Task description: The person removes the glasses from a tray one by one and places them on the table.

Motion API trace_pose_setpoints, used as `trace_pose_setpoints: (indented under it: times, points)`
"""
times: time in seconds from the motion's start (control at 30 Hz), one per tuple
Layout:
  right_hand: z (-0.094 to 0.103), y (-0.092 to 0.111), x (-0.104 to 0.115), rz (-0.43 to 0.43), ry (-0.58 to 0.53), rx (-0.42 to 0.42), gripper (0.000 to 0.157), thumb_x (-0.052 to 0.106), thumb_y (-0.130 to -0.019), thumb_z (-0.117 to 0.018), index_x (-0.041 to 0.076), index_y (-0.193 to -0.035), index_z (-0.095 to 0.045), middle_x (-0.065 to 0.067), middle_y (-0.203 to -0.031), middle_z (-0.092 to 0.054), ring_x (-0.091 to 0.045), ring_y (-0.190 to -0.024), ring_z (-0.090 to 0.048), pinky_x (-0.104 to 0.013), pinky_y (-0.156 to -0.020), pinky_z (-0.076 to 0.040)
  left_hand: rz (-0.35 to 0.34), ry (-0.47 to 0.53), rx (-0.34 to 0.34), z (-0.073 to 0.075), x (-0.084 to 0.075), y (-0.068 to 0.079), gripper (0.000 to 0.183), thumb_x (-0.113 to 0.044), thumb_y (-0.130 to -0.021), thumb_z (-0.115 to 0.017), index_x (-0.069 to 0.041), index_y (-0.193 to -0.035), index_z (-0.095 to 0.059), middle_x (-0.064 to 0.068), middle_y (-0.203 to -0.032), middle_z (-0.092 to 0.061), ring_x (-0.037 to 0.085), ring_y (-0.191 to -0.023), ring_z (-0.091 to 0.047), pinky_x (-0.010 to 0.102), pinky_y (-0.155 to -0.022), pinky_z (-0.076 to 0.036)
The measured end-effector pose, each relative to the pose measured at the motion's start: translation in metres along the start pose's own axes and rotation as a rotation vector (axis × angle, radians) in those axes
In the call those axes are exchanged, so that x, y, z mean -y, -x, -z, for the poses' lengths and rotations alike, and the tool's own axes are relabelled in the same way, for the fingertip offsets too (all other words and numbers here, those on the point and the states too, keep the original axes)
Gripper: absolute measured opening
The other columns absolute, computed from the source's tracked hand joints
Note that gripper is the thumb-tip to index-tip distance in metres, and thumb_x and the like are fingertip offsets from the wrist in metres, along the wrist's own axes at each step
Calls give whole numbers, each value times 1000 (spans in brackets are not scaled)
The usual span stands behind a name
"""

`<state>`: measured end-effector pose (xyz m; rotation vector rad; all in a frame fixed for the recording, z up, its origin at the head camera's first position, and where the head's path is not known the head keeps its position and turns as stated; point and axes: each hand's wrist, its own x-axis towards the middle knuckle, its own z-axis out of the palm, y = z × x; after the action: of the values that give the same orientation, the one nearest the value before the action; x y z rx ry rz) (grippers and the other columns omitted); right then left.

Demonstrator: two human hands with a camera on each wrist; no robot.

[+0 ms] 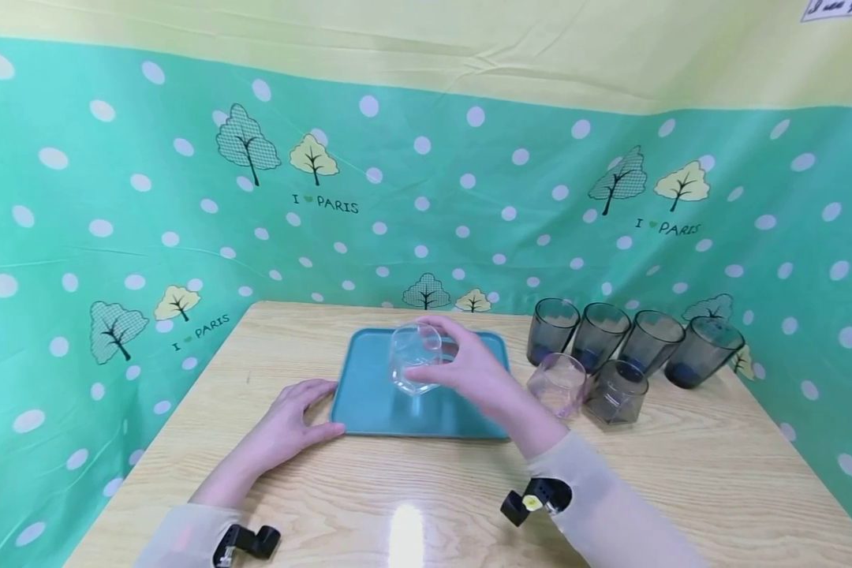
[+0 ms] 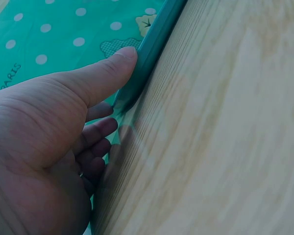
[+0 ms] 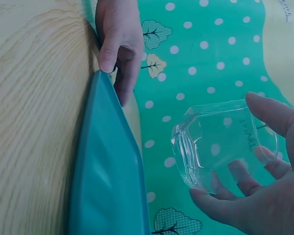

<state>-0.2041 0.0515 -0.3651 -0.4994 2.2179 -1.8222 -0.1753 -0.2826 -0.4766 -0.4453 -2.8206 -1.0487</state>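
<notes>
A clear faceted glass [image 1: 406,359] is upright over the blue tray [image 1: 369,410], gripped from the side by my right hand [image 1: 468,371]. In the right wrist view the thumb and fingers wrap round the glass [image 3: 215,142], and its thick base hangs above the tray [image 3: 110,161]. My left hand [image 1: 291,422] lies at the tray's left end, thumb at the near left corner and fingers along the left edge. Up close in the left wrist view, the thumb [image 2: 122,61] touches the tray's rim [image 2: 149,54], with the other fingers loosely bent beside it.
Several tall dark glasses [image 1: 550,335] stand in a row at the back right. Before them are a clear pinkish glass [image 1: 557,386] and a short smoky glass [image 1: 616,394], close to the right forearm. A polka-dot cloth [image 1: 426,181] hangs behind the wooden table [image 1: 369,505].
</notes>
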Motion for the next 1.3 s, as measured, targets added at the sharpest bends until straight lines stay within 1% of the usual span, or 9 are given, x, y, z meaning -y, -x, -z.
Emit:
trace_pose_setpoints:
  times: [0.37,0.7,0.77,0.83,0.93,1.0,1.07,1.13,1.3]
  points:
    - [33,19,8,28,43,-36,72,22,-91,-95,31,-154,-60,-1,-159,-56,-36,-147,-54,-55,-110,-56,1,2,2,0,-1,2,81,-42,-92,-92,-2,-155,-61,21,-156,-58,51,-148,-44,74,-122,-35]
    - [65,40,15,37,85,-61,78,28,-92,-94,29,-159,-55,0,-161,-54,-33,-150,-52,-58,-119,-48,2,1,5,0,0,3,82,-43,-92,-92,-2,-155,-60,22,-157,-58,52,-149,-43,74,-122,-35]
    - [71,44,16,46,95,-60,78,29,-93,-93,28,-160,-53,-1,-163,-53,-31,-150,-52,-50,-116,-51,-5,-3,3,0,1,3,82,-42,-92,-92,-1,-155,-60,23,-156,-58,53,-148,-44,74,-121,-35]
    - [77,47,17,40,92,-56,78,30,-94,-93,31,-160,-52,0,-164,-51,-31,-148,-54,-40,-95,-62,-8,-3,3,0,1,2,82,-42,-92,-92,-1,-155,-60,23,-156,-58,52,-147,-45,74,-121,-36]
    - [86,52,18,35,117,-67,79,32,-94,-92,30,-161,-51,0,-163,-52,-32,-146,-56,-31,-85,-61,-2,-3,8,0,1,1,82,-43,-92,-92,-1,-155,-60,23,-156,-58,52,-148,-44,74,-122,-35]
    - [92,56,18,24,121,-82,79,33,-94,-92,31,-161,-51,1,-162,-53,-33,-147,-55,-38,-93,-61,2,-6,9,-1,1,1,83,-43,-92,-92,-1,-156,-60,23,-157,-57,52,-148,-44,74,-122,-35]
    - [98,60,19,26,145,-103,78,34,-94,-92,30,-160,-51,2,-161,-55,-32,-147,-55,-47,-115,-50,1,-11,8,-1,1,1,83,-44,-92,-92,-1,-156,-59,23,-157,-57,53,-148,-44,74,-122,-35]
    - [104,64,20,28,163,-118,78,35,-95,-91,29,-161,-51,2,-159,-55,-31,-143,-57,-52,-118,-47,0,-14,7,-1,1,0,84,-44,-92,-92,-1,-156,-59,24,-157,-57,53,-148,-43,74,-122,-35]
    - [118,72,23,48,218,-146,74,32,-99,-88,27,-162,-50,0,-159,-55,-29,-131,-60,-34,-103,-55,0,-17,9,0,2,0,85,-44,-92,-91,-1,-157,-58,25,-158,-56,53,-149,-43,74,-122,-35]
